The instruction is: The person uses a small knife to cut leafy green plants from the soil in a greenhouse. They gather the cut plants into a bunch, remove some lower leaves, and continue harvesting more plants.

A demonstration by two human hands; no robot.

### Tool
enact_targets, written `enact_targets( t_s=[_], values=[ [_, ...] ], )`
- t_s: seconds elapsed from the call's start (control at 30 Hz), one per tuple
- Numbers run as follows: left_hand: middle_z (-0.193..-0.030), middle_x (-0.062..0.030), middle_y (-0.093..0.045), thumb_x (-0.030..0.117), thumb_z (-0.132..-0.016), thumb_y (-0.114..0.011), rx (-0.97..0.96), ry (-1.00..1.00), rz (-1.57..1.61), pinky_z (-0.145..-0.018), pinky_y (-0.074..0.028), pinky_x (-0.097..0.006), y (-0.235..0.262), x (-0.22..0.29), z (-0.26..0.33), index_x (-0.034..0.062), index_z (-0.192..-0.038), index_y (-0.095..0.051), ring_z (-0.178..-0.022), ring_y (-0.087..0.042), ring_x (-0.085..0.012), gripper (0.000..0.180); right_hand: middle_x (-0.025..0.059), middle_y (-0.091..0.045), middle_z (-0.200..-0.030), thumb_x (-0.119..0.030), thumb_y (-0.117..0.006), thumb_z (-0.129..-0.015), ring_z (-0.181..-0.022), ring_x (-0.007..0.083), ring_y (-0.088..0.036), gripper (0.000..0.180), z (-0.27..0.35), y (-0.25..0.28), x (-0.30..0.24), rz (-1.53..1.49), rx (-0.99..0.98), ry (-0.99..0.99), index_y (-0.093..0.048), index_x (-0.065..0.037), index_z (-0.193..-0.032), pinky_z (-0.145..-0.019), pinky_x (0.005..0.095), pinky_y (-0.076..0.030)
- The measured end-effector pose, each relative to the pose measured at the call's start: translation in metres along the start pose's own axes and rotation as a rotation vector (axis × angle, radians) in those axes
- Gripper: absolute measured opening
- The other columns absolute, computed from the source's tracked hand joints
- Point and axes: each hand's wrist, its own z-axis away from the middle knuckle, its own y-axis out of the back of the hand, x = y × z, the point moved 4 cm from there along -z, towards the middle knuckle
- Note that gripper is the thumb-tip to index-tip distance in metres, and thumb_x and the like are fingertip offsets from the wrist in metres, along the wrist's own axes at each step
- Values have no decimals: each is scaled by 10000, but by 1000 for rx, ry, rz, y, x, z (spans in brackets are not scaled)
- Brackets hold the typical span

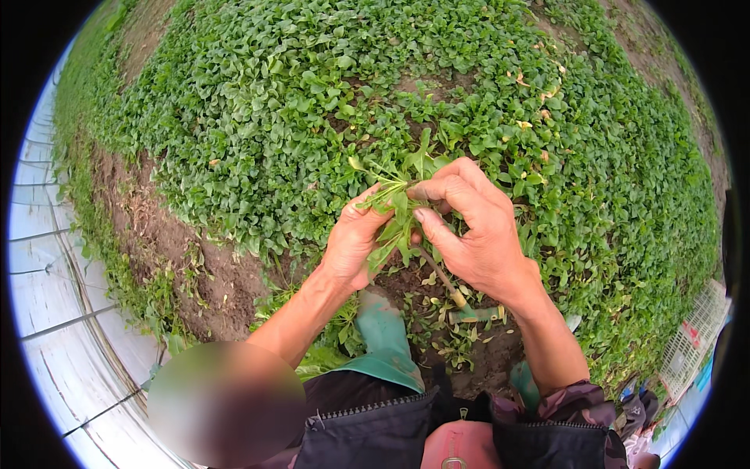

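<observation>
A small uprooted leafy green plant is between my two hands above the bed. My left hand is closed around its leaves and stems, with leaf tips hanging below the fingers. My right hand pinches at the plant's base with thumb and forefinger; what exactly lies between those fingertips is hidden. Below the hands, a hand hoe with a wooden handle and a greenish head lies slanted on the soil, near my right wrist.
Dense low leafy greens spread ahead and to both sides. Bare soil runs along the left. My green rubber boots stand close below. A pale plastic crate sits at the far right, and white sheeting borders the left.
</observation>
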Motion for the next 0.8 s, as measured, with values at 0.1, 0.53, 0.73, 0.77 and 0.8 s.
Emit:
enact_targets(
  t_s=[0.1, 0.53, 0.73, 0.77, 0.8],
  values=[
    [-1085, -88, -676, 186, -1014, -567, 14, -15, -40, -772, -588, -320, 6, -1, -1, 41, -1247, -569, -883, -680, -174, 274, 94, -578, -888, -20, -738, -770, -806, 285, -611, 215, 0, 2, -3, 69, -29, 48, -641, -46, -961, -678, 372, -517],
    [-890, 2, -596, 247, -1009, -586, 2, 15, 125, -741, -532, -332, -1, -7, 2, 92, -1124, -591, -764, -567, -122, 193, 94, -581, -881, -34, -758, -754, -762, 275, -623, 228, 6, -12, 15, 117, -4, 144, -638, -36, -948, -632, 368, -524],
    [-803, 38, -519, 329, -1003, -603, 118, 34, -22, -751, -509, -326, -11, -6, 5, 112, -1105, -592, -685, -491, -102, 239, 95, -577, -877, -30, -755, -764, -751, 276, -619, 220, 9, -11, 15, 137, -33, 88, -639, -34, -950, -613, 371, -511],
    [-863, 19, -584, 275, -1011, -597, 87, 27, -5, -729, -520, -317, -8, -7, 5, 105, -1110, -596, -695, -521, -108, 197, 98, -576, -877, -29, -755, -767, -751, 278, -619, 218, 8, -11, 15, 142, -41, 89, -639, -34, -952, -610, 373, -509],
    [-923, -1, -648, 221, -1019, -592, 55, 21, 11, -707, -531, -308, -7, -6, 4, 97, -1116, -600, -704, -552, -115, 158, 97, -570, -875, -26, -751, -777, -748, 268, -614, 207, 9, -12, 17, 94, -42, 58, -633, -33, -947, -613, 365, -506]
  ],
)
